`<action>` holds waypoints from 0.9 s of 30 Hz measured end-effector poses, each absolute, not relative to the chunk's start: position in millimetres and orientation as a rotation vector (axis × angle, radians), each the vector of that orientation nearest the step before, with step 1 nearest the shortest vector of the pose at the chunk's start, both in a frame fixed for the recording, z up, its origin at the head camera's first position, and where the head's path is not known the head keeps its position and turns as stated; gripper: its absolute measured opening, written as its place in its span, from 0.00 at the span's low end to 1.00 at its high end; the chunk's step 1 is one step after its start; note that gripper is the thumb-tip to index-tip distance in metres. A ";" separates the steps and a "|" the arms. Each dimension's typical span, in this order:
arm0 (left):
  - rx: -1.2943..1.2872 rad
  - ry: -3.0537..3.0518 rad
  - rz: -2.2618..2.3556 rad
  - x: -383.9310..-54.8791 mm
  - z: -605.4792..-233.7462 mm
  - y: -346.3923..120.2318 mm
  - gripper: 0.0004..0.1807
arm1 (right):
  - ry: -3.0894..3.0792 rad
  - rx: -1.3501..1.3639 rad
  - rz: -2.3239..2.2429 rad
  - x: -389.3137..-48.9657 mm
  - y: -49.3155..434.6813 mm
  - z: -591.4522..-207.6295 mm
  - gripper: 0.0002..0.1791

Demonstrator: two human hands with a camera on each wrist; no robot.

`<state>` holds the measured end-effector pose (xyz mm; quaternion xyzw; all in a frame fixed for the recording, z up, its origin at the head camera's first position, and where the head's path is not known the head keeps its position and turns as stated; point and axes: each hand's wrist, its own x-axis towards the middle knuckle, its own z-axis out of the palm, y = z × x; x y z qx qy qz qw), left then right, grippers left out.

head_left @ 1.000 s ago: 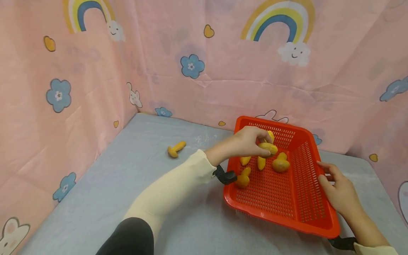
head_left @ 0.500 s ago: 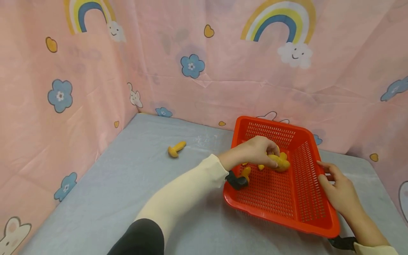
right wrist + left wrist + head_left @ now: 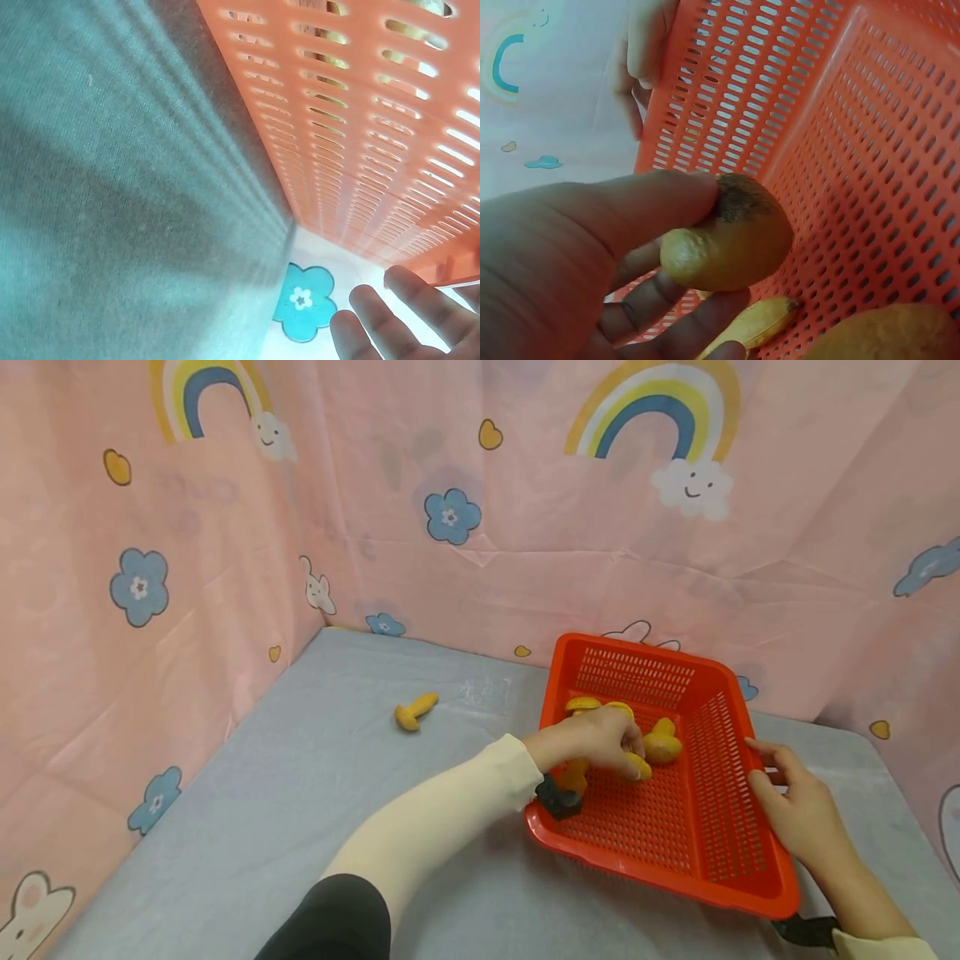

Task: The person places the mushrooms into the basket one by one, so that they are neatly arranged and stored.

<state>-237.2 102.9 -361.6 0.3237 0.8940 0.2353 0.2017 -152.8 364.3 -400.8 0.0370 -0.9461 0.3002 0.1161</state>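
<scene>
Inside the red plastic basket (image 3: 720,810), my left hand (image 3: 600,739) pinches a yellow mushroom (image 3: 639,767) low over the perforated floor. The left wrist view shows the thumb on a dark patch of this mushroom (image 3: 735,247), with fingers beneath it. Several other yellow-brown mushrooms lie in the basket, among them one with a round cap (image 3: 662,747) just right of the hand and one (image 3: 573,777) near the left wall, partly covered by the wrist strap. My right hand (image 3: 802,810) holds the basket's right rim. A single mushroom (image 3: 415,711) lies on the table outside the basket.
A grey-blue cloth covers the table (image 3: 300,777). Pink printed curtains (image 3: 525,568) close off the back and both sides. The basket's raised walls surround the left hand, and its far edge stands close to the back curtain.
My left hand has moved down and toward me inside the basket with the mushroom, uncovering mushrooms at the far left. The right hand and basket have stayed put.
</scene>
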 end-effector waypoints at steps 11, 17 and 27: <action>0.857 2.469 0.487 -235.9 -369.5 105.7 0.07 | -2.779 0.097 0.878 -153.6 362.3 -400.6 0.25; 0.874 2.464 0.463 -236.2 -370.8 105.2 0.08 | -2.762 0.120 0.870 -154.9 362.3 -399.6 0.25; 0.853 2.469 0.427 -239.9 -376.8 109.5 0.06 | -2.775 0.099 0.901 -153.6 362.7 -400.3 0.25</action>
